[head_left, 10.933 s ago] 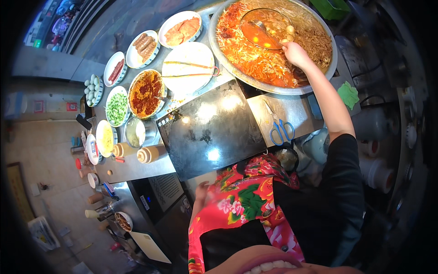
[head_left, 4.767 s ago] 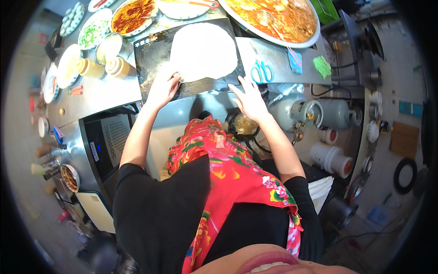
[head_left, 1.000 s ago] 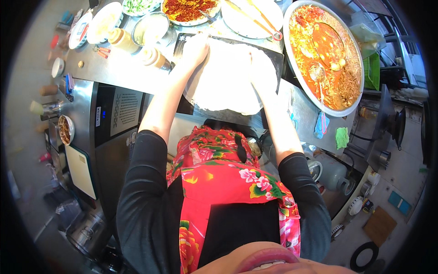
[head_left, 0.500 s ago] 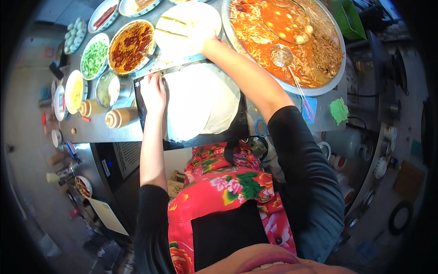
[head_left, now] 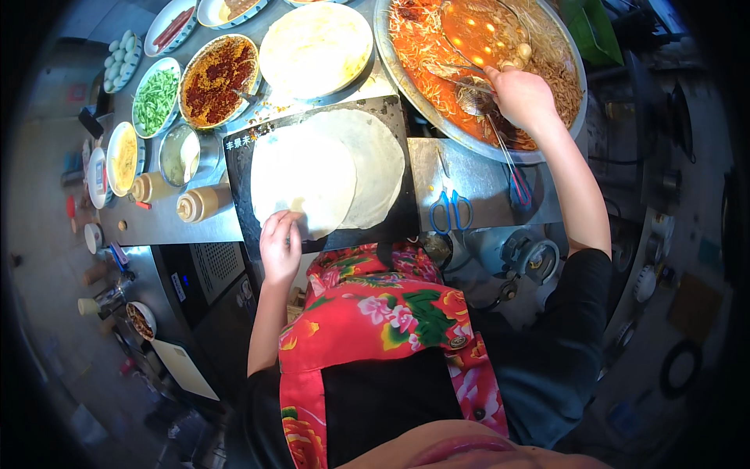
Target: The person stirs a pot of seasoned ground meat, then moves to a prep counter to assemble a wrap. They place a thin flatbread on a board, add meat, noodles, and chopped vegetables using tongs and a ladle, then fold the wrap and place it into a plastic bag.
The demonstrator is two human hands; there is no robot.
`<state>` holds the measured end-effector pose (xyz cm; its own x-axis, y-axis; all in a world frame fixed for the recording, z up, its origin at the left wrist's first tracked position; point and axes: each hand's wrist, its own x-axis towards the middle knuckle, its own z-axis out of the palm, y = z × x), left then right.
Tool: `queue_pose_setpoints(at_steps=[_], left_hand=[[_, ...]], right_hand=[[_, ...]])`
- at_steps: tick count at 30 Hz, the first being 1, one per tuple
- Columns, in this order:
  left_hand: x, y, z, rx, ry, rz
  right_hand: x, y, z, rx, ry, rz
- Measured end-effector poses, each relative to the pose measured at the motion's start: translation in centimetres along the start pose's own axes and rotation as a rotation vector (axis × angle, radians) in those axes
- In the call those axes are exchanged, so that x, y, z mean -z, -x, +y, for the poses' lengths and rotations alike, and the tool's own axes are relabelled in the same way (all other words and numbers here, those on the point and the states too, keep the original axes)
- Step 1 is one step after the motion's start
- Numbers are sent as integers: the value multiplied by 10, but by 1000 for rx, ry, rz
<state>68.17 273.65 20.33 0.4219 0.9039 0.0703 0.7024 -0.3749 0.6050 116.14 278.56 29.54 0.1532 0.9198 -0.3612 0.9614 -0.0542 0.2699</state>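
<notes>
The grey metal worktop [head_left: 168, 227] carried a black rectangular slab [head_left: 394, 223], blue-handled metal scissors [head_left: 449, 198], two tan plastic squeeze bottles [head_left: 203, 203], a round steel bowl [head_left: 209, 154] and a white bowl of chopped greens [head_left: 170, 123].

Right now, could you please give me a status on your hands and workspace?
Right hand gripping metal tongs over big pan. Left hand at near edge of overlapping pale sheets on black board. Strainer close beside tongs.

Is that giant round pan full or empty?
Nearly full: in the giant round pan, orange-red broth and shredded food spread almost to the rim, below the right hand.
</notes>
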Motion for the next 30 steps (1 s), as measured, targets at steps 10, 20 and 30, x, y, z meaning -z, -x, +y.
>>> queue_pose_setpoints(at_steps=[10, 20, 30], left_hand=[[10, -12, 21, -151, -8, -55], [10, 20, 5, -243, 40, -21], [20, 32, -4, -256, 38, 30]], right_hand=[[8, 7, 40, -27, 52, 164], [51, 46, 50, -174, -40, 185], [50, 57, 42, -202, -35, 251]])
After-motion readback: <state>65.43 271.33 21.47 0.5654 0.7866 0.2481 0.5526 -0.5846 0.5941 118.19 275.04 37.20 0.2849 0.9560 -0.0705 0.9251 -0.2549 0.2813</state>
